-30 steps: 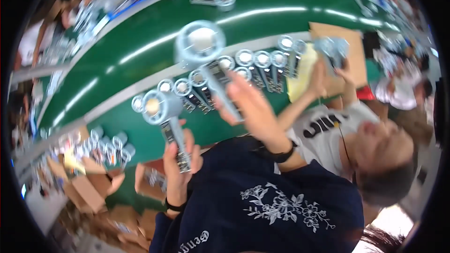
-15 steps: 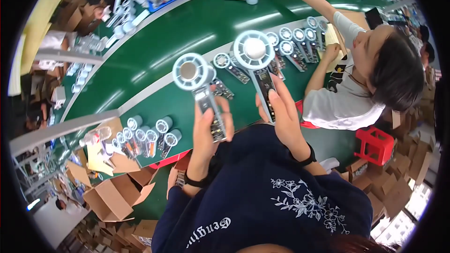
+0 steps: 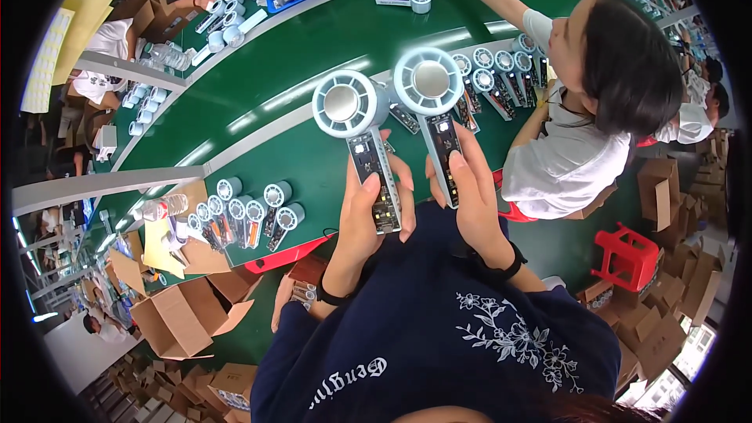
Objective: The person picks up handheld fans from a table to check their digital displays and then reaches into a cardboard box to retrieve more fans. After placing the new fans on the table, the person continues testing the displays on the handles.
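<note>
My left hand (image 3: 368, 211) is closed round the handle of a pale blue handheld fan (image 3: 345, 103), its round head up and the handle's open side showing a dark circuit board. A second handheld fan (image 3: 428, 82) of the same kind is held upright in my right hand (image 3: 474, 196), the thumb lying on its exposed board. The two fan heads are side by side, touching or nearly so. Behind them, several unfinished fans (image 3: 501, 82) lie in a row on the green table. More fans (image 3: 249, 211) are grouped on the table to the left.
A co-worker (image 3: 580, 110) in a white shirt sits at my right, one arm stretched across the green conveyor belt (image 3: 313, 55). An open cardboard box (image 3: 184, 317) stands at lower left, near a plastic bottle (image 3: 163, 206). A red stool (image 3: 627, 257) and stacked cartons are at right.
The left fan has moved right, closer to the right one, and turned so its board faces me. The co-worker has leaned farther toward the belt.
</note>
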Available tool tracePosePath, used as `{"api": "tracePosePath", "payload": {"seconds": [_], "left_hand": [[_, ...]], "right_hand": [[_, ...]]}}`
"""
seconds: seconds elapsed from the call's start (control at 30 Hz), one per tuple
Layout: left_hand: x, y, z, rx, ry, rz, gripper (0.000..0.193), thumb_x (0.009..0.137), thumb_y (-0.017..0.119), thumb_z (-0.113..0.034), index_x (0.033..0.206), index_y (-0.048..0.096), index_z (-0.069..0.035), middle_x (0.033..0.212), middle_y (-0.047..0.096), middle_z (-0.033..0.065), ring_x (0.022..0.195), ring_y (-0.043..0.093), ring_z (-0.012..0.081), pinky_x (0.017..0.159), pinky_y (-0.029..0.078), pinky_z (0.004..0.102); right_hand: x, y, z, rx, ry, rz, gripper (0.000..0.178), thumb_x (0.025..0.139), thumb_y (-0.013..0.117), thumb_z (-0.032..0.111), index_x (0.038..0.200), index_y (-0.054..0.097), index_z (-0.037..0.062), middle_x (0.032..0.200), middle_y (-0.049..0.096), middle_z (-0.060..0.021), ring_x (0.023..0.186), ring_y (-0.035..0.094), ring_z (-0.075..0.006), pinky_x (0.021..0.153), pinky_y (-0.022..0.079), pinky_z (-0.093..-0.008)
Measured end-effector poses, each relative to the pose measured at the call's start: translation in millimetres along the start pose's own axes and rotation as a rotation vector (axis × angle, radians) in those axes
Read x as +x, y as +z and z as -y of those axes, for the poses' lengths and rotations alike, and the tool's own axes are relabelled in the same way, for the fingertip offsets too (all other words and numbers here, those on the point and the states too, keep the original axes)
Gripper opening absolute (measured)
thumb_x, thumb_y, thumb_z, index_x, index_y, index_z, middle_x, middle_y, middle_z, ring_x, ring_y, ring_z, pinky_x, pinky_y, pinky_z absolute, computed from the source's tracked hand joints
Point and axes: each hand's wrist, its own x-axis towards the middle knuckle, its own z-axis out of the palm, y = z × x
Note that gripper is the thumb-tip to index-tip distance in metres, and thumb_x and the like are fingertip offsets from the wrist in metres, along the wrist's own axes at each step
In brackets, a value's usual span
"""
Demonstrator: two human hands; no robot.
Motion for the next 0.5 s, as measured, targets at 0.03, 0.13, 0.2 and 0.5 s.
{"api": "tracePosePath", "payload": {"seconds": [0.03, 0.13, 0.2, 0.5], "left_hand": [[2, 3, 3, 0.005, 0.010, 0.004, 0.054, 0.096, 0.038, -0.028, 0.138, 0.015, -0.004, 0.092, 0.049, 0.0138, 0.047, 0.052, 0.0159, 0.035, 0.039, 0.0235], [8, 13, 11, 0.068, 0.039, 0.016, 0.053, 0.096, 0.038, -0.026, 0.138, 0.014, -0.004, 0.093, 0.049, 0.0143, 0.048, 0.052, 0.0160, 0.036, 0.040, 0.0236], [12, 19, 17, 0.160, 0.073, 0.048, 0.053, 0.096, 0.038, -0.023, 0.138, 0.013, -0.003, 0.095, 0.049, 0.0150, 0.050, 0.053, 0.0161, 0.037, 0.041, 0.0237], [30, 33, 35, 0.221, 0.030, 0.031, 0.051, 0.096, 0.038, -0.022, 0.137, 0.013, -0.003, 0.095, 0.049, 0.0154, 0.051, 0.054, 0.0163, 0.037, 0.041, 0.0222]], "right_hand": [[-1, -4, 1, 0.004, 0.002, 0.003, 0.041, 0.098, 0.034, 0.020, 0.134, 0.033, -0.0006, 0.083, 0.053, -0.0059, 0.057, 0.044, -0.0069, 0.051, 0.035, -0.0195], [-2, -12, 2, -0.042, -0.074, -0.011, 0.043, 0.098, 0.033, 0.022, 0.133, 0.032, -0.0016, 0.083, 0.053, -0.0068, 0.057, 0.044, -0.0070, 0.051, 0.034, -0.0194], [-1, -20, 1, -0.026, -0.081, -0.018, 0.044, 0.097, 0.033, 0.023, 0.133, 0.032, -0.0019, 0.083, 0.053, -0.0070, 0.057, 0.044, -0.0070, 0.051, 0.034, -0.0192], [5, -47, 0, 0.044, -0.084, -0.054, 0.049, 0.095, 0.033, 0.028, 0.134, 0.031, -0.0025, 0.084, 0.053, -0.0083, 0.056, 0.044, -0.0071, 0.051, 0.035, -0.0187]]}}
